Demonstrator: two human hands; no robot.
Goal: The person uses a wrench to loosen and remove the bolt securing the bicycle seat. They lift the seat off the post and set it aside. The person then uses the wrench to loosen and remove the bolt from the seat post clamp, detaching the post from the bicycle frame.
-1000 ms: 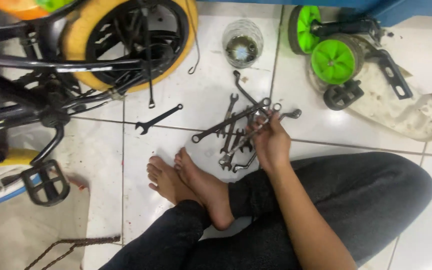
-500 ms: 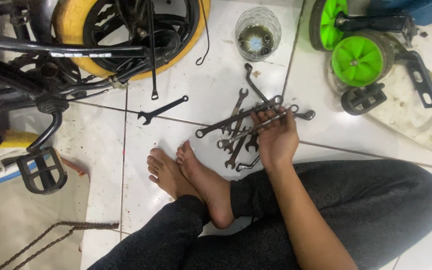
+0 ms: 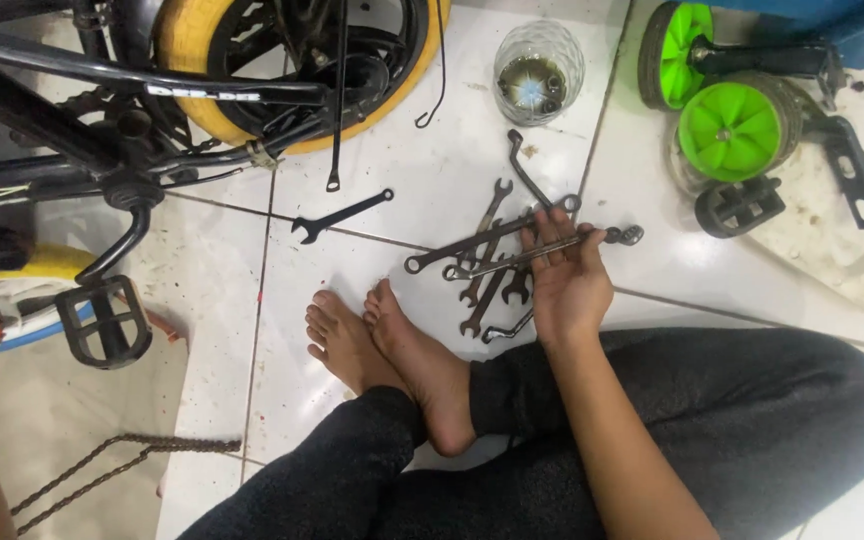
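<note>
Right hand (image 3: 567,275) lifts a long wrench (image 3: 542,253) off the spanner pile (image 3: 487,285) — open tile (image 3: 392,150) beyond.

1 label only: a narrow white sticker (image 3: 190,92) on the black bike frame (image 3: 72,60), upper left of my view.

One head-worn view looks steeply down over the sitter's crossed legs, close above the wrench pile (image 3: 497,262), with the yellow wheel (image 3: 297,70) beyond it at frame top.

Right hand (image 3: 567,280) atop long spanner (image 3: 532,255) among wrench pile (image 3: 487,285) on tiled floor (image 3: 402,170)
</note>
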